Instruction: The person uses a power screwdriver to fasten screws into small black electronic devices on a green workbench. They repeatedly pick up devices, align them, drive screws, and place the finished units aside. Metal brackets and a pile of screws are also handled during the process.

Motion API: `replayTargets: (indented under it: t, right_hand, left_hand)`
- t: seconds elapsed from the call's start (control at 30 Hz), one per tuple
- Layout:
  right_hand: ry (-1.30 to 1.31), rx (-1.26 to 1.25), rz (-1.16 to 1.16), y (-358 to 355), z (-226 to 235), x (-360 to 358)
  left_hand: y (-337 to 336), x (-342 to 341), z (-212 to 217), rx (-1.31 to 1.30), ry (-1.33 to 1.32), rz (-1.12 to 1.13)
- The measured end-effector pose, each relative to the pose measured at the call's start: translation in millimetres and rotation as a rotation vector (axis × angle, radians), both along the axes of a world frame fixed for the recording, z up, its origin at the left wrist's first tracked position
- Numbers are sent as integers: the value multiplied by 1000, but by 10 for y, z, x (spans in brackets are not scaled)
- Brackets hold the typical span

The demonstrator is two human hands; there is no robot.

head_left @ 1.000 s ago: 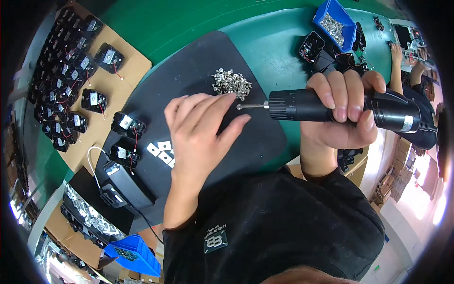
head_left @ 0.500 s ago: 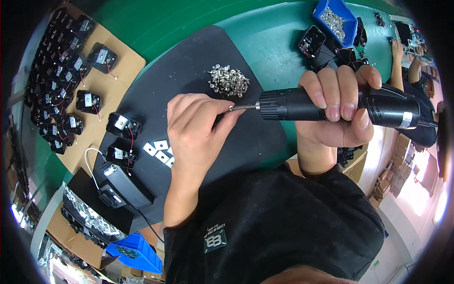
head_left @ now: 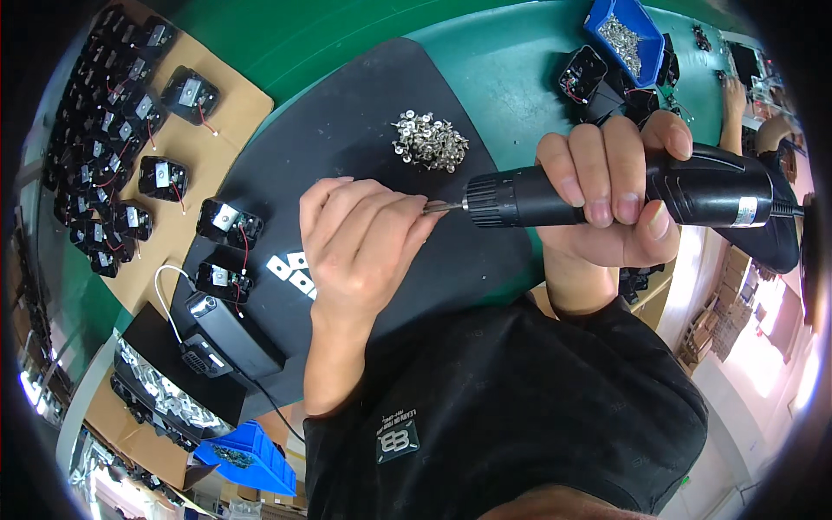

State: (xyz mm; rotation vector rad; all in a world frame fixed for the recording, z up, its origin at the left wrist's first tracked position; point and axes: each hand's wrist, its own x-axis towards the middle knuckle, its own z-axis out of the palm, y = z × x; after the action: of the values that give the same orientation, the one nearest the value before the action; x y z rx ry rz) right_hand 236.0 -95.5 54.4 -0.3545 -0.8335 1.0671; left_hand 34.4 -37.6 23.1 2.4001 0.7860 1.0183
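My right hand [head_left: 620, 186] is wrapped round a black electric screwdriver [head_left: 537, 195], which lies level with its bit [head_left: 446, 207] pointing left. At the end of that bit, my left hand [head_left: 360, 238] is closed in a pinch, thumb and fingers together. The small screw held there is mostly hidden by the fingers. Just beyond the bit, a heap of silvery screws [head_left: 431, 141] rests on the dark mat [head_left: 355, 104]. White plates [head_left: 290, 270], each with a hole, lie left of my left wrist and are partly covered by it.
Two black housings [head_left: 230, 221] with red wires sit at the mat's left edge. Many more stand on a cardboard sheet [head_left: 234, 104]. A black power unit [head_left: 234, 334] lies nearer me. Far right are a blue bin [head_left: 624, 43] of screws and another person's arm [head_left: 733, 108].
Both hands and the screwdriver have shifted slightly left and nearer me. My left fingers now cover the bit tip and the screw, which showed before. The view has also moved a little.
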Motion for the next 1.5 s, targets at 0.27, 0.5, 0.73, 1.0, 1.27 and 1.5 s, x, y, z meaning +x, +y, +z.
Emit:
replayTargets:
  t: [0.27,0.5,0.73,1.0,1.27,1.5]
  right_hand:
    - [63,-4,13,23,-57,-39]
    - [35,-61,-45,21,-121,-100]
    - [-67,-87,-92,56,-97,-264]
    - [-160,-75,-58,85,-115,-369]
    - [-214,-136,-56,54,-87,-408]
    - [-366,-169,-40,38,13,-492]
  left_hand:
    - [-84,-29,-56,-18,19,95]
    - [11,-388,44,-213,183,-75]
    - [-69,-380,-173,-278,302,13]
    - [-50,-290,-194,-292,250,3]
    - [-30,-284,-204,-302,238,11]
    - [-35,-261,-211,-305,238,32]
